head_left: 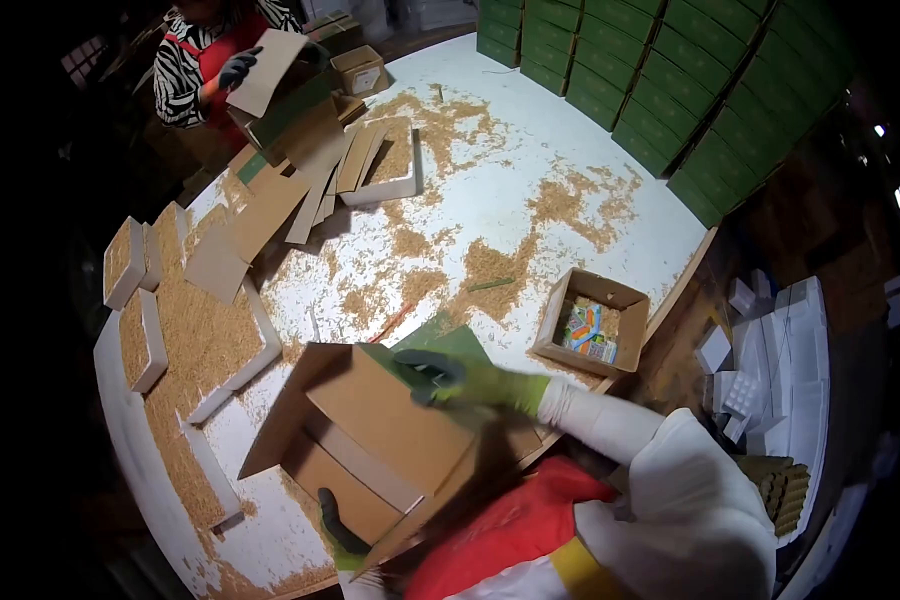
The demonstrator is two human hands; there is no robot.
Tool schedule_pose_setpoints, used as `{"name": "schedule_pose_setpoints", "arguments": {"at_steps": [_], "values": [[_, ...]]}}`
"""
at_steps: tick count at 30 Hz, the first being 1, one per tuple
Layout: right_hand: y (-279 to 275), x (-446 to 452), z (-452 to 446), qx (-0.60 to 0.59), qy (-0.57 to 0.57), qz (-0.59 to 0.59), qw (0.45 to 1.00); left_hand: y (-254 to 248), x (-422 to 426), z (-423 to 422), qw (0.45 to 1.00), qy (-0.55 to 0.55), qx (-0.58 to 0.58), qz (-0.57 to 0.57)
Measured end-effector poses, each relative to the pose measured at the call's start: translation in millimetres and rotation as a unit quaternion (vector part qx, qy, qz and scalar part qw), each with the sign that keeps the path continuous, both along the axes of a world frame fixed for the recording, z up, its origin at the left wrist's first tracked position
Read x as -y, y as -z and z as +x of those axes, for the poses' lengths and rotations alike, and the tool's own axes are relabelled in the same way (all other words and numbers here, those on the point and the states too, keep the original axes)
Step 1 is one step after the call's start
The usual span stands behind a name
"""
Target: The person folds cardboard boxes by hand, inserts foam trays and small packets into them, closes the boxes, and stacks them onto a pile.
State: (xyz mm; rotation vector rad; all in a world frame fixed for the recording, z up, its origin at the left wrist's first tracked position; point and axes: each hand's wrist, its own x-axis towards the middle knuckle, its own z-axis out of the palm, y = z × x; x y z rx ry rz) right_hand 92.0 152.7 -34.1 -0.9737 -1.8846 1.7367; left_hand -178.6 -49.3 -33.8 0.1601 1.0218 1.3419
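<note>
Cardboard box (385,400) was best steadied by the left hand (340,528), clamped on its near edge; whether the far side was gripped by the right hand (444,377) could not be told.

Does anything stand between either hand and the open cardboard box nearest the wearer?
Nothing visible does. The gloved right hand is at the upper panel of the cardboard box; the left hand, partly hidden by the box, is at its lower edge.
</note>
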Motion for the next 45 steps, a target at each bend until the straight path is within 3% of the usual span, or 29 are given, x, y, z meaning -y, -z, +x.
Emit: {"name": "schedule_pose_setpoints", "arguments": {"at_steps": [2,3,5,7,9,11,12,13,14,15,17,19,20,21,22,23,25,26,27,28,31,32,33,35,38,41,42,44,45], "values": [[11.9,-67.0,52.2,-0.046,0.091,-0.042,0.994,16.1,-8.5,15.1,0.997,-0.063,-0.031,-0.015],[36.4,-113.3,77.9,0.086,0.222,0.128,0.963,31.0,-12.7,15.4,0.996,-0.086,0.017,-0.023],[72.7,-199.1,139.4,0.083,0.566,-0.005,0.820,60.6,-21.0,16.0,0.983,-0.136,0.112,-0.040],[79.9,-212.9,142.5,0.281,0.700,0.078,0.652,51.0,-26.5,30.1,0.987,-0.131,0.086,-0.023],[92.3,-183.1,93.0,0.413,0.686,-0.052,0.597,18.1,-29.0,46.9,0.991,-0.108,0.074,-0.014],[164.3,-138.1,43.2,0.522,0.605,-0.031,0.601,-5.3,-33.6,53.7,0.995,-0.087,0.039,0.004],[125.3,-119.3,18.6,0.530,0.480,-0.039,0.698,4.7,-27.9,41.6,0.991,-0.127,0.042,-0.003],[160.6,-117.4,-13.6,0.461,0.472,0.134,0.740,14.1,-17.2,28.6,0.984,-0.172,0.047,-0.014],[154.9,-119.4,-37.8,0.405,0.331,0.171,0.835,-6.7,-14.7,29.8,0.983,-0.150,0.102,-0.022],[146.2,-117.3,-55.2,0.336,0.183,0.201,0.902,4.6,0.4,16.7,0.979,-0.198,0.014,-0.035],[120.2,-126.9,-65.7,0.053,0.070,0.041,0.995,-7.4,-0.6,14.4,0.978,-0.203,-0.023,-0.039],[82.2,-139.2,-30.9,0.157,0.302,0.201,0.919,-11.6,-10.6,17.6,0.982,-0.184,-0.035,-0.027],[114.4,-162.0,-13.3,0.212,0.442,0.297,0.819,-9.3,-20.9,20.5,0.985,-0.167,-0.039,-0.016],[80.1,-166.6,27.8,0.340,0.497,0.251,0.758,-8.0,-35.1,25.8,0.989,-0.144,-0.043,-0.004],[198.5,-213.4,46.0,0.483,0.627,0.268,0.549,-4.6,-52.4,33.6,0.992,-0.117,-0.044,0.008],[164.1,-207.8,77.0,0.473,0.614,-0.011,0.632,-1.6,-68.4,43.1,0.994,-0.094,-0.045,0.020],[124.6,-183.9,70.0,0.479,0.440,0.014,0.760,3.2,-98.8,62.3,0.997,-0.049,-0.048,0.044],[128.8,-186.5,73.2,0.175,0.523,-0.131,0.824,6.5,-112.6,71.7,0.997,-0.028,-0.052,0.057],[132.3,-196.7,76.0,-0.150,0.533,-0.257,0.792,9.4,-127.9,81.7,0.996,-0.009,-0.057,0.072],[134.9,-200.6,79.6,-0.452,0.470,-0.359,0.668,12.1,-144.3,91.2,0.994,0.006,-0.064,0.085],[55.0,-180.8,129.0,-0.282,0.523,-0.026,0.804,29.1,-195.6,121.1,0.987,0.049,-0.131,0.074],[47.8,-175.2,151.8,-0.262,0.514,0.040,0.816,77.1,-217.1,122.2,0.975,0.041,-0.204,0.077],[57.9,-170.7,174.4,-0.234,0.518,0.105,0.816,50.0,-228.8,143.3,0.986,0.060,-0.134,0.081],[60.1,-131.6,221.3,-0.190,0.560,0.037,0.806,91.9,-256.9,157.8,0.972,0.130,-0.172,0.093],[35.6,-56.2,260.6,-0.178,0.603,0.009,0.777,108.7,-272.2,205.7,0.992,0.091,-0.053,0.073],[13.2,-7.6,260.8,-0.135,0.659,0.040,0.739,191.5,-292.6,227.9,0.982,0.095,-0.159,0.044],[22.7,1.4,255.2,-0.155,0.626,0.101,0.757,161.5,-282.3,226.2,0.927,0.146,-0.343,0.028],[34.8,18.1,220.6,-0.131,0.567,0.209,0.786,56.8,-259.0,206.6,0.712,0.224,-0.665,-0.003],[24.0,33.4,184.0,-0.062,0.524,0.208,0.823,59.9,-251.9,195.5,0.733,0.170,-0.654,0.078]]}}
